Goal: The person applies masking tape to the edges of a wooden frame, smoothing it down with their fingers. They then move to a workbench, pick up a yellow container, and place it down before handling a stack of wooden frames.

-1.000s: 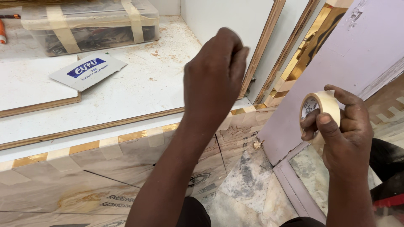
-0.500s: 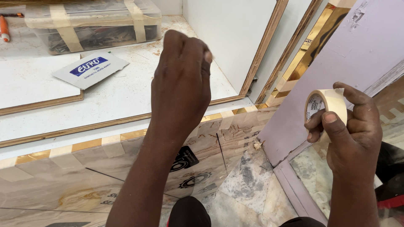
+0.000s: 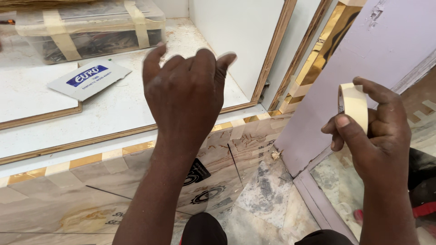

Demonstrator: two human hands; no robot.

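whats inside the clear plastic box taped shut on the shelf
The clear plastic box holds a dark jumble, too blurred to identify. Beige tape strips and glare on the lid cover part of it, and its top-left corner is out of frame.

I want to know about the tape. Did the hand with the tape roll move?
Yes. The right hand with the masking tape roll has lifted a little, higher up against the lilac door panel than a second ago.

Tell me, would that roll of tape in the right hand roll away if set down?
On edge, probably: the tape roll is a thin round ring. Laid flat, it should stay put. It looks light, since the right hand pinches it with fingertips alone.
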